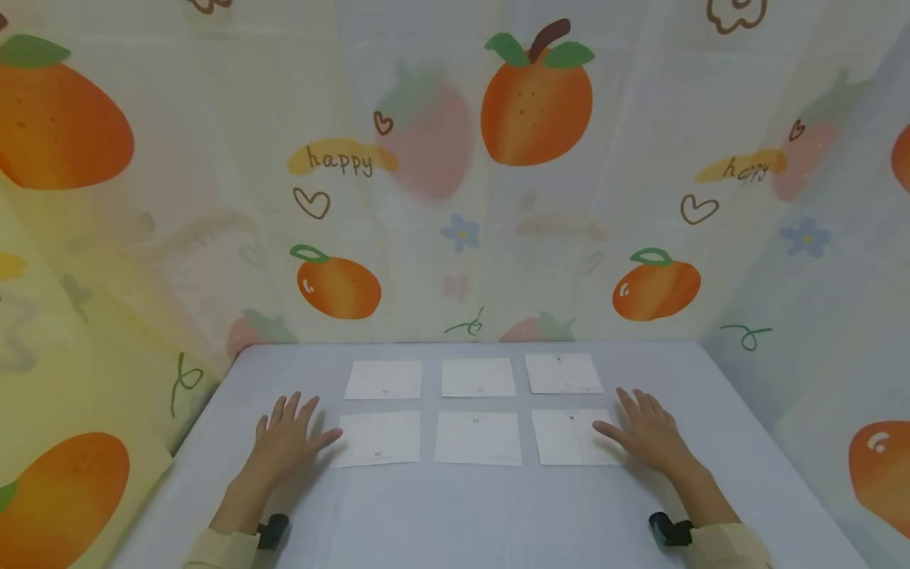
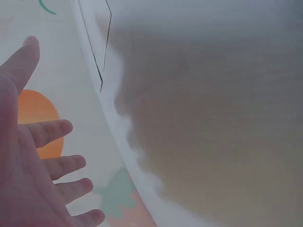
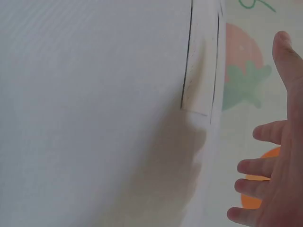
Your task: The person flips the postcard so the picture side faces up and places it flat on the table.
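Several white paper cards lie flat in two rows of three on the pale table. To the left of the near left card [image 1: 380, 439], my left hand [image 1: 284, 442] has its fingers spread, thumb tip beside that card's edge. On the other side, my right hand [image 1: 650, 435] is spread too, its thumb overlapping the near right card [image 1: 569, 441] in the head view. Between them sits the near middle card [image 1: 478, 442]. Behind lie the far left card [image 1: 384, 381], far middle card [image 1: 479, 378] and far right card [image 1: 563, 374]. Both hands hold nothing; shadows fall beneath them.
The white-covered table [image 1: 462, 518] ends at a fruit-printed curtain [image 1: 490, 237] along the back and both sides. A small black device [image 1: 273, 531] is on the left wrist, and another black device [image 1: 670, 529] on the right.
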The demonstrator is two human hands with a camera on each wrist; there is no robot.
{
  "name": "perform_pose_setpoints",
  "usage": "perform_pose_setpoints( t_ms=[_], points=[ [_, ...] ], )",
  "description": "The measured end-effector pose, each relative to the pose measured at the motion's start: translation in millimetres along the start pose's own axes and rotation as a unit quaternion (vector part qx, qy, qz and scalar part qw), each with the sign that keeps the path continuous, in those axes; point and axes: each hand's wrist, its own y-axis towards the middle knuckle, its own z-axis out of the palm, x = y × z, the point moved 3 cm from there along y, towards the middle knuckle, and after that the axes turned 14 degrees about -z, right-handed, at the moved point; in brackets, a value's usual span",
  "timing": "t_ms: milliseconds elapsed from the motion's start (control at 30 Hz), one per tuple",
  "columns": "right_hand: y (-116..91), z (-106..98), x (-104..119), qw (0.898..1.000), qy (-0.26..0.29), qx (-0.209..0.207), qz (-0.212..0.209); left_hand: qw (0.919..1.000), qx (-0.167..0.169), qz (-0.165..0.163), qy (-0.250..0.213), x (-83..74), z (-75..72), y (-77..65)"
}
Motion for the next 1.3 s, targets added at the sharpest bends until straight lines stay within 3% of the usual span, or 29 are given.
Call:
perform_pose_setpoints(
  t_ms=[433, 633, 967, 1300],
  points=[
    [23, -4, 22, 0.999, 0.028, -0.001, -0.026, 0.9998, -0.011, 0.013, 0.003, -7.4, 1.7, 10.0],
    [36, -3, 32, 0.998, 0.046, 0.012, -0.03, 1.0, 0.001, 0.007, -0.002, -13.1, -0.5, 11.1],
    [60, -1, 49, 0.996, 0.063, 0.032, -0.046, 0.9988, 0.037, -0.03, -0.011, -16.5, -5.0, 21.0],
    [82, 7, 69, 0.994, 0.079, 0.054, -0.057, 0.9986, 0.042, -0.027, -0.014, -19.8, -0.9, 34.8]
  ],
)
